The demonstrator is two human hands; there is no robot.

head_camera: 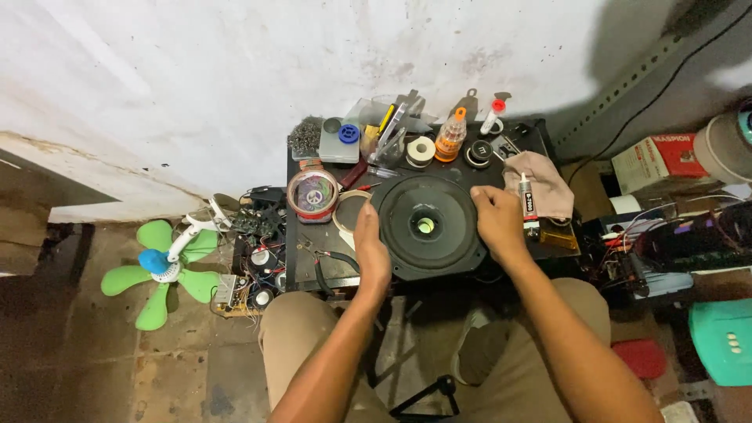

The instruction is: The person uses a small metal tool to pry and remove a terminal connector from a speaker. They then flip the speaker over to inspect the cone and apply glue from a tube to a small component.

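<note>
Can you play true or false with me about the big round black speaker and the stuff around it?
1. Both hands are on the speaker. True: the left hand rests on one edge, the right hand on the other.
2. The speaker lies on the floor. False: it sits on a small dark table.
3. A glue tube lies on a cloth beside the right hand. True.
4. The fan on the floor has red blades. False: its blades are green.
5. The left hand holds a screwdriver. False: it holds no tool, only touches the speaker.
</note>
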